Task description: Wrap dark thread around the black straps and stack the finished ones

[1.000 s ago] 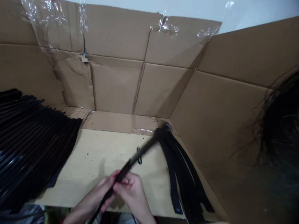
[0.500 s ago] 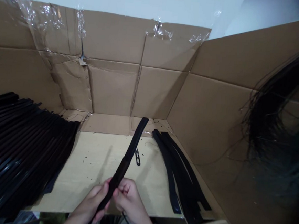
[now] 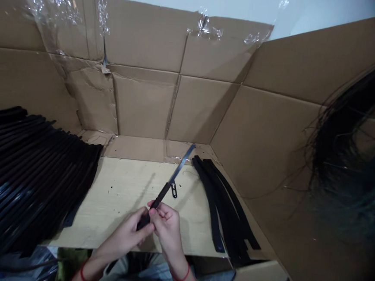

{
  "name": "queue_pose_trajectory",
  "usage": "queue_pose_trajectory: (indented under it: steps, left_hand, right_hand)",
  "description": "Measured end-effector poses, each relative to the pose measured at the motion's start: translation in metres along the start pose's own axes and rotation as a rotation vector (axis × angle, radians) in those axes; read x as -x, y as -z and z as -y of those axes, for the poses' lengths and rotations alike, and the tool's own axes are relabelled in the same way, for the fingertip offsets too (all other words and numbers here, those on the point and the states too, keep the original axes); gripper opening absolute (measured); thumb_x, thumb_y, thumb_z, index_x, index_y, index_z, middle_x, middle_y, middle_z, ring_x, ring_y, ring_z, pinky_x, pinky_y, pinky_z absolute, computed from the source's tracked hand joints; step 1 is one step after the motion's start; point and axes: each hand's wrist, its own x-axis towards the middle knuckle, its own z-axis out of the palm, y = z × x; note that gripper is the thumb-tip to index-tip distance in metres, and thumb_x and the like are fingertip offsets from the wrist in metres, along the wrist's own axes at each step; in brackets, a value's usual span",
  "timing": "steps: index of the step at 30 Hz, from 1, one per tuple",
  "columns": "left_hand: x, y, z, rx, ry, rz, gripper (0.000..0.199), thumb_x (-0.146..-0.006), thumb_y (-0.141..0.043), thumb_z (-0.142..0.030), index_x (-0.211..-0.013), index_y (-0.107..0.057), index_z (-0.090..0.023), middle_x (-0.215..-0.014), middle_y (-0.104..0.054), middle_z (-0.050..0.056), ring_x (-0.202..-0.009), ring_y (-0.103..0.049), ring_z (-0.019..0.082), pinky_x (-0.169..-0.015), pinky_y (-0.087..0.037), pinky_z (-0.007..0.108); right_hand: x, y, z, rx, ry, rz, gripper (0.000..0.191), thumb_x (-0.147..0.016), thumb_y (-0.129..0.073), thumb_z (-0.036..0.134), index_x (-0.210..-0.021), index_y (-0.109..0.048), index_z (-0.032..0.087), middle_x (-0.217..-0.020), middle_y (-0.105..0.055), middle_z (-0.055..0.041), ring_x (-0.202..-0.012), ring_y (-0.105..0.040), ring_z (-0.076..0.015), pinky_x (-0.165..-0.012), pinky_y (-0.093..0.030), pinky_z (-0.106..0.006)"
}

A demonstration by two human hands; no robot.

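A long black strip (image 3: 163, 193) is held up over the table, tilted toward the upper right, its far part shiny and its middle covered by a dull dark sleeve. My left hand (image 3: 133, 230) wraps round its lower part. My right hand (image 3: 167, 226) pinches the strip just above, with the fingers curled. Beyond the hands, small black thread snips (image 3: 174, 190) lie on the table, partly behind the strip. Several black strips (image 3: 224, 208) lie to the right of my hands. A big pile of black strips (image 3: 35, 180) covers the left side.
Cardboard walls (image 3: 141, 106) with clear tape stand behind and on both sides of the pale table (image 3: 103, 220). Small dark scraps dot the surface. A cardboard flap (image 3: 257, 276) sticks out at the front right edge. Dark hair hangs at the right of the view.
The strip has turned so its narrow, shiny side shows. Both hands have moved up slightly, the right one higher on the strip. The view has shifted a little downward.
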Motion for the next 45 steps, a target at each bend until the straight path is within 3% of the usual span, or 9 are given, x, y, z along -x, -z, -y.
queue_pose_trajectory:
  steps: [3,8,15,19,24,33,38,42,45]
  left_hand:
    - [0.002,-0.004,-0.003,-0.118,-0.067,-0.212,0.043,-0.08,-0.059,-0.057,-0.078,-0.055,-0.014,-0.072,-0.056,0.002,-0.066,-0.048,0.01,-0.058,-0.036,0.018]
    - [0.0,-0.004,0.007,0.347,0.288,0.138,0.064,-0.066,-0.047,-0.083,-0.07,-0.045,-0.02,-0.043,-0.025,-0.011,-0.036,-0.017,0.004,-0.037,-0.016,0.019]
    - [-0.005,-0.009,0.001,0.295,0.193,-0.125,0.052,-0.071,-0.063,-0.067,-0.08,-0.048,-0.018,-0.051,-0.043,-0.009,-0.042,-0.034,0.003,-0.041,-0.025,0.015]
    - [-0.002,-0.012,0.001,0.424,0.359,0.048,0.06,-0.073,-0.043,-0.079,-0.069,-0.045,-0.019,-0.04,-0.029,-0.011,-0.032,-0.022,0.004,-0.034,-0.019,0.018]
    - [-0.001,-0.013,-0.005,0.321,0.23,-0.094,0.055,-0.073,-0.054,-0.072,-0.078,-0.047,-0.017,-0.049,-0.036,-0.01,-0.04,-0.029,0.003,-0.039,-0.023,0.016]
    - [0.017,-0.018,-0.02,-0.254,0.042,-0.375,0.04,-0.091,-0.038,-0.054,-0.079,-0.054,-0.019,-0.061,-0.05,-0.002,-0.056,-0.045,0.011,-0.054,-0.03,0.023]
    - [0.019,-0.014,-0.02,-0.582,-0.126,-0.536,0.031,-0.092,-0.044,-0.041,-0.104,-0.063,-0.02,-0.096,-0.069,0.009,-0.087,-0.062,0.022,-0.08,-0.04,0.03]
    - [0.019,-0.015,-0.021,-0.596,-0.207,-0.61,0.029,-0.089,-0.05,-0.04,-0.104,-0.064,-0.02,-0.102,-0.069,0.011,-0.094,-0.062,0.024,-0.086,-0.04,0.032]
    - [0.016,-0.018,-0.021,-0.362,-0.084,-0.478,0.033,-0.09,-0.046,-0.048,-0.083,-0.062,-0.019,-0.072,-0.064,0.005,-0.067,-0.058,0.016,-0.064,-0.039,0.026]
  right_hand:
    - [-0.001,0.004,0.005,-0.001,-0.034,0.096,0.042,-0.062,-0.084,0.043,-0.089,-0.071,0.013,-0.068,-0.064,-0.003,-0.059,-0.055,-0.0127,-0.052,-0.042,-0.021]
    - [0.002,0.003,0.012,0.116,0.049,0.188,0.029,-0.077,-0.074,0.04,-0.08,-0.072,0.012,-0.065,-0.065,-0.0039,-0.053,-0.056,-0.0117,-0.051,-0.044,-0.021]
    - [0.004,0.001,0.007,0.145,0.117,0.068,0.035,-0.079,-0.071,0.046,-0.075,-0.068,0.012,-0.055,-0.055,0.0004,-0.046,-0.043,-0.0079,-0.044,-0.037,-0.019]
    - [0.002,0.009,0.009,0.041,-0.094,0.259,0.047,-0.073,-0.074,0.052,-0.097,-0.071,0.011,-0.053,-0.053,0.0023,-0.039,-0.025,-0.0032,-0.038,-0.02,-0.018]
    - [-0.003,0.014,0.014,0.075,-0.07,0.146,0.044,-0.072,-0.075,0.052,-0.085,-0.07,0.01,-0.049,-0.044,0.005,-0.041,-0.021,-0.0034,-0.039,-0.015,-0.019]
    - [0.005,0.007,0.021,0.308,0.072,-0.072,0.037,-0.074,-0.073,0.046,-0.066,-0.058,0.013,-0.058,-0.054,-0.0011,-0.053,-0.042,-0.0104,-0.049,-0.031,-0.022]
    - [0.014,0.005,0.032,0.381,0.097,-0.036,0.034,-0.08,-0.067,0.042,-0.064,-0.061,0.013,-0.055,-0.049,-0.0002,-0.05,-0.036,-0.0096,-0.046,-0.027,-0.022]
    - [0.011,0.01,0.026,0.348,0.092,-0.013,0.036,-0.081,-0.067,0.045,-0.065,-0.064,0.012,-0.055,-0.05,-0.0004,-0.049,-0.034,-0.0087,-0.044,-0.025,-0.022]
    - [0.007,0.013,0.015,0.206,0.046,-0.001,0.036,-0.078,-0.071,0.047,-0.079,-0.068,0.012,-0.053,-0.045,0.0031,-0.044,-0.023,-0.0055,-0.04,-0.017,-0.02]
